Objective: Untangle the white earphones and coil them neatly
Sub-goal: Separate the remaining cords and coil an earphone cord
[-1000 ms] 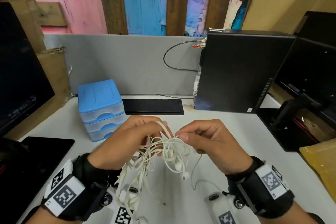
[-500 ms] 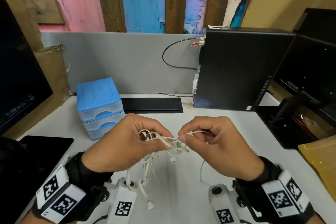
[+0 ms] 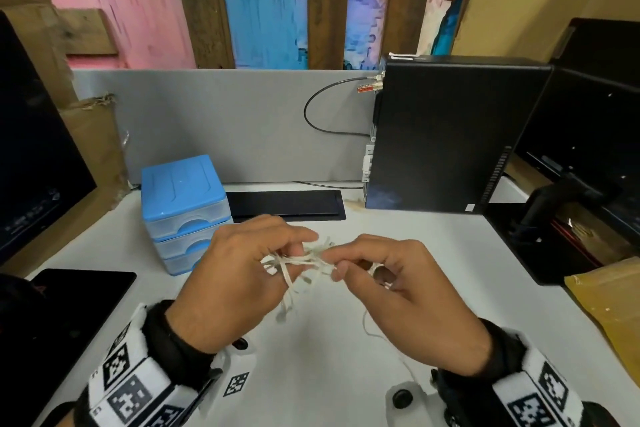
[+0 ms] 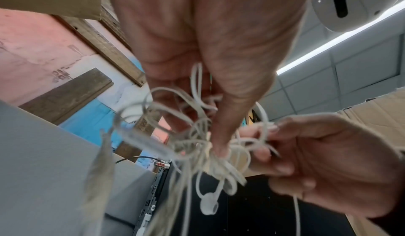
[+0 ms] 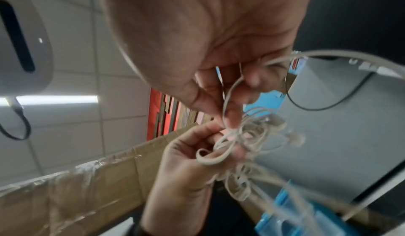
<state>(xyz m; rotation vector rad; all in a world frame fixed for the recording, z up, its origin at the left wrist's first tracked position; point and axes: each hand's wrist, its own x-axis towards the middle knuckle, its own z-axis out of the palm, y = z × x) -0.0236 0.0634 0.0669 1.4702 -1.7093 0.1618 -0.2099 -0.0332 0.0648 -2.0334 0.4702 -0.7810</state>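
A blue three-drawer organiser (image 3: pixel 185 208) stands shut on the worktop (image 3: pixel 398 253). Left hand (image 3: pixel 235 274) and right hand (image 3: pixel 408 291) pinch the tangled white earphones (image 3: pixel 304 262).

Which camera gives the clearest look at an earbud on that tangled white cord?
The left wrist view: one earbud hangs sharp and unobstructed below the knot. The right wrist view shows a blurred earbud. In the head view the hands hide most of the tangle.

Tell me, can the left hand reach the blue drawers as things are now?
Probably yes, but not freely. The blue drawers stand just beyond the left hand with nothing between, yet that hand and the right hand both pinch the tangled earphones.
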